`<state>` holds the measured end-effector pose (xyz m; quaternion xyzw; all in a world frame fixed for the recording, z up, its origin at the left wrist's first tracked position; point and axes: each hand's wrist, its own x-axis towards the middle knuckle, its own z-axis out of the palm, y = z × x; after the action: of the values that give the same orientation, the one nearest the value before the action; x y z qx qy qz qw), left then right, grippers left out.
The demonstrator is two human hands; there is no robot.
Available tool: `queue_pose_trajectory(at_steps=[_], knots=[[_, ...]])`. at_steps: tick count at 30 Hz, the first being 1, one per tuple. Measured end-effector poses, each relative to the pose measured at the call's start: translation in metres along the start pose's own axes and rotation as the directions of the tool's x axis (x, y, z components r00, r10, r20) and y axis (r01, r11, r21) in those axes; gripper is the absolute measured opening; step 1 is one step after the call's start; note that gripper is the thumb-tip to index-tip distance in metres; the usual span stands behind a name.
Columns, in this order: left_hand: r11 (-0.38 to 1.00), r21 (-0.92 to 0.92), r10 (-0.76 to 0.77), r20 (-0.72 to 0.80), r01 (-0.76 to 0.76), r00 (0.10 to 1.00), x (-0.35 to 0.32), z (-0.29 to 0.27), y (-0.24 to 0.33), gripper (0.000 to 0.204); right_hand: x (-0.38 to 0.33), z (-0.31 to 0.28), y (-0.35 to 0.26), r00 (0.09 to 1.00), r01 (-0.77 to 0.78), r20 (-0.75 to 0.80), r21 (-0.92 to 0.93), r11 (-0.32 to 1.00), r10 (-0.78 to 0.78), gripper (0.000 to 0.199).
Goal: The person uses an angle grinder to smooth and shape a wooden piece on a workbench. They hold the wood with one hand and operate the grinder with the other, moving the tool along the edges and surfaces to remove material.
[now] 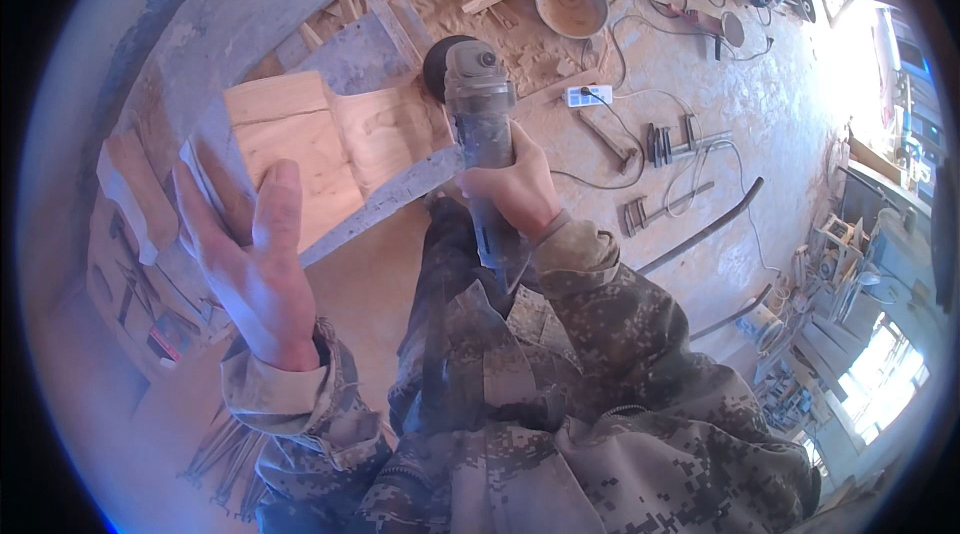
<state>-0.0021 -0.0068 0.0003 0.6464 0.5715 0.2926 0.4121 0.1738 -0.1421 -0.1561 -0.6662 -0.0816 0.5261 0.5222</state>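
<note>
My right hand (pixel 525 186) is wrapped round the body of an angle grinder (pixel 480 99), with the tool's head pointing away from me. The grinder's dark round disc (pixel 436 70) is beside the right end of a pale wooden workpiece (pixel 285 149). That piece has a thick block at the left and a lower, hollowed section (pixel 385 129) at the right. It rests on a worn bench (pixel 400 186). My left hand (pixel 258 279) is at the block's near left side, fingers stretched and spread, holding nothing. Whether its fingertips touch the wood, I cannot tell.
Another shaped wooden piece (pixel 138 196) lies at the far left. On the floor to the right are a white power strip (pixel 590 95) with cables, several clamps (pixel 665 144), and a round basin (pixel 572 5). Sawdust and offcuts lie beyond the bench.
</note>
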Motion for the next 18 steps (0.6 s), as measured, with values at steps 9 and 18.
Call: queue_pose_trajectory(at_steps=[9,18], knots=[[1.000,0.029,0.000,-0.013,0.000,1.000,-0.002,-0.001,-0.003,0.096,-0.001,-0.002,0.003,1.000,0.005,-0.007,-0.014,1.000,-0.006,0.064],[1.000,-0.013,0.015,0.001,-0.015,1.000,-0.001,-0.002,-0.002,0.097,-0.003,-0.002,-0.003,1.000,-0.004,0.005,0.003,1.000,0.004,0.065]])
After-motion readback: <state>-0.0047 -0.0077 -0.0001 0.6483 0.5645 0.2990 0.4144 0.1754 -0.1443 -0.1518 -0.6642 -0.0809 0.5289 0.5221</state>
